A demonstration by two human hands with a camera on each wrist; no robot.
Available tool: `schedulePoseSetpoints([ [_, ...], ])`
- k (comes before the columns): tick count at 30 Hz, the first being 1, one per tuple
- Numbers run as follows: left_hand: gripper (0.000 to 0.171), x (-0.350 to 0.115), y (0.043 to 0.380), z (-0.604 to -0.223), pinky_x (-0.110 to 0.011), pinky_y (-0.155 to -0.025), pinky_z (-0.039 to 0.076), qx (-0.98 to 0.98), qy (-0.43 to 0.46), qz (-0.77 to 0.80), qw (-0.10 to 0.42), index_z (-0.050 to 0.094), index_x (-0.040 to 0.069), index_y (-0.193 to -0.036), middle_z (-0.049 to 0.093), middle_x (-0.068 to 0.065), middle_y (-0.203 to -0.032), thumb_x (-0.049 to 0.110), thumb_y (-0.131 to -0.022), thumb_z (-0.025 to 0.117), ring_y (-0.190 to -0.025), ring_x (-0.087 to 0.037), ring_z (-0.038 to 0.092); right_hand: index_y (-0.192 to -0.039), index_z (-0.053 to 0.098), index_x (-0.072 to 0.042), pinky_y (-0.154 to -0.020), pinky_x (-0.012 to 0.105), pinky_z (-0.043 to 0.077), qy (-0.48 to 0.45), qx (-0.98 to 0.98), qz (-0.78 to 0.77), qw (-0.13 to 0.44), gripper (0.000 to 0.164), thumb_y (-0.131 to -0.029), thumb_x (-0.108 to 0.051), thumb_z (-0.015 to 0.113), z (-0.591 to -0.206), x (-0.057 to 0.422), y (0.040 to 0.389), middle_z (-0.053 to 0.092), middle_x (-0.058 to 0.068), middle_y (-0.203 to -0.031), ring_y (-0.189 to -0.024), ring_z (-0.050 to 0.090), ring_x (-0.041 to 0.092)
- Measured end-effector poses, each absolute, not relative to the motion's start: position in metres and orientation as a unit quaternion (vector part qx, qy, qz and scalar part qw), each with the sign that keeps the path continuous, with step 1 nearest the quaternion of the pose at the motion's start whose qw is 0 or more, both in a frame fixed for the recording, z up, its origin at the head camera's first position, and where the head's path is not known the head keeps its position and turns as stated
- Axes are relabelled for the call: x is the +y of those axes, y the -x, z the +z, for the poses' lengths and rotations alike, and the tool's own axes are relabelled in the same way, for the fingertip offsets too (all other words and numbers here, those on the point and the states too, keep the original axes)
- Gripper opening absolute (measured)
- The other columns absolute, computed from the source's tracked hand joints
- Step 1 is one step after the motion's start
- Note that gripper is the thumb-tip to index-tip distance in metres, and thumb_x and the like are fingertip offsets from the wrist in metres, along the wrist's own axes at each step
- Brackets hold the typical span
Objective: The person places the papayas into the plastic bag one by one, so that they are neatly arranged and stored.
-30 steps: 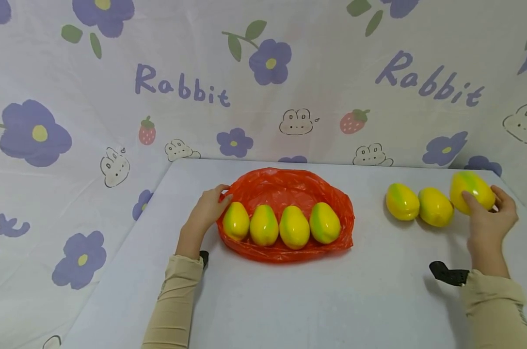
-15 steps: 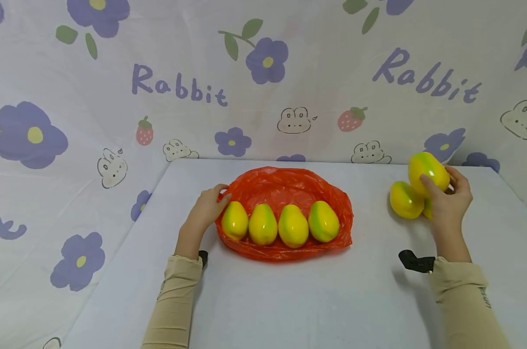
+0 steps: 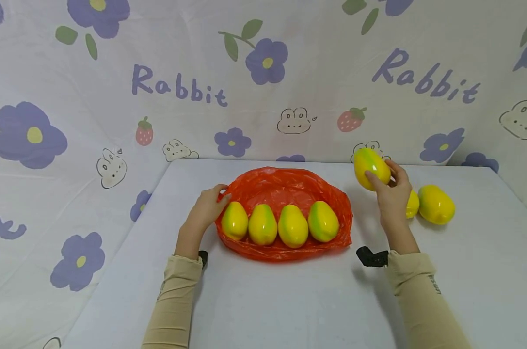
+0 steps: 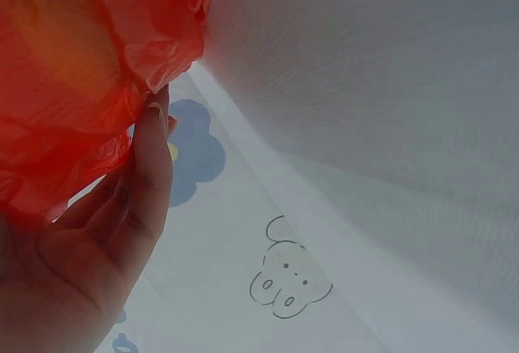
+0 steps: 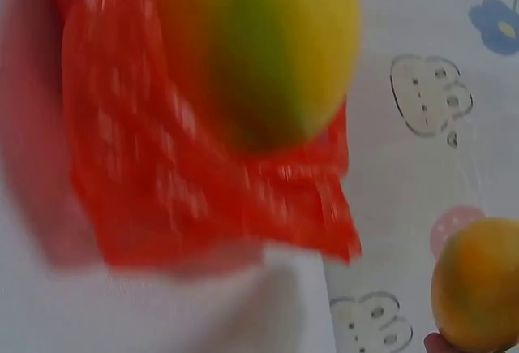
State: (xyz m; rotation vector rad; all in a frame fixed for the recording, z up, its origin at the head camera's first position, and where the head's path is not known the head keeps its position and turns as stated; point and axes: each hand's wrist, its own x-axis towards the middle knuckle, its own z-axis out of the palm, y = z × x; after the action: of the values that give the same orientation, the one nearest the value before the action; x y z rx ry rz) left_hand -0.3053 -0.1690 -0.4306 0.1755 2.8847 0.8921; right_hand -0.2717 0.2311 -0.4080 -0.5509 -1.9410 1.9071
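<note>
Right grip [image 3: 393, 193] clasps a yellow fruit [image 3: 370, 166], raised right of the red bag [image 3: 285, 254]. Left grip [image 3: 205, 206] pinches the bag's left edge.

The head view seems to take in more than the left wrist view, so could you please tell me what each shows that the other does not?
Only the head view shows the right hand holding a yellow fruit, two loose fruits near it, and the row of four fruits plainly in the open red bag.

Only the left wrist view shows the palm side of the left hand and a blurry orange patch through the plastic.

Both show the left hand at the bag's edge and the printed cloth.
</note>
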Motion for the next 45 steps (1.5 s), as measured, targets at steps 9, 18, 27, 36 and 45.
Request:
schedulePoseSetpoints([
  [9,0.047,-0.169,0.305,-0.429,-0.048,-0.099,0.052,0.952,-0.053,0.294,0.063,0.044,0.012,-0.144,0.06,-0.018,-0.132,0.03,-0.102,0.05,-0.115,-0.033,0.06,-0.145,0.043,-0.022,-0.109,0.032,0.045,0.139,-0.73,0.653,0.149,0.062,-0.09,-0.03,0.07,-0.415,0.18,0.277,0.043,0.001,-0.15,-0.121,0.045,0.016],
  [18,0.046,-0.169,0.304,-0.427,-0.048,-0.1,0.052,0.951,-0.054,0.297,0.063,0.044,0.011,-0.144,0.059,-0.018,-0.133,0.029,-0.102,0.049,-0.117,-0.033,0.06,-0.146,0.041,-0.017,-0.11,0.039,0.045,0.103,-0.746,0.651,0.094,0.063,-0.09,-0.027,0.07,-0.417,0.134,0.28,0.043,0.007,-0.149,-0.126,0.047,0.026],
  [27,0.046,-0.168,0.304,-0.428,-0.048,-0.1,0.052,0.951,-0.054,0.298,0.059,0.045,0.011,-0.143,0.06,-0.018,-0.132,0.029,-0.102,0.05,-0.116,-0.033,0.06,-0.145,0.041,-0.018,-0.11,0.041,0.045,0.084,-0.749,0.656,0.047,0.063,-0.09,-0.027,0.07,-0.418,0.102,0.278,0.043,0.006,-0.147,-0.129,0.045,0.027],
  [36,0.046,-0.168,0.305,-0.428,-0.048,-0.1,0.052,0.952,-0.056,0.295,0.059,0.044,0.011,-0.144,0.06,-0.018,-0.133,0.03,-0.102,0.05,-0.116,-0.033,0.06,-0.141,0.046,-0.017,-0.106,0.043,0.047,0.06,-0.754,0.653,0.037,0.062,-0.087,-0.03,0.074,-0.42,0.079,0.282,0.047,0.008,-0.141,-0.121,0.049,0.027],
  [45,0.047,-0.168,0.305,-0.43,-0.047,-0.098,0.053,0.953,-0.053,0.292,0.063,0.043,0.012,-0.144,0.06,-0.017,-0.132,0.031,-0.102,0.049,-0.114,-0.031,0.061,-0.141,0.045,-0.019,-0.107,0.043,0.047,0.066,-0.768,0.637,0.01,0.062,-0.087,-0.03,0.074,-0.423,0.063,0.284,0.047,0.007,-0.142,-0.125,0.05,0.028],
])
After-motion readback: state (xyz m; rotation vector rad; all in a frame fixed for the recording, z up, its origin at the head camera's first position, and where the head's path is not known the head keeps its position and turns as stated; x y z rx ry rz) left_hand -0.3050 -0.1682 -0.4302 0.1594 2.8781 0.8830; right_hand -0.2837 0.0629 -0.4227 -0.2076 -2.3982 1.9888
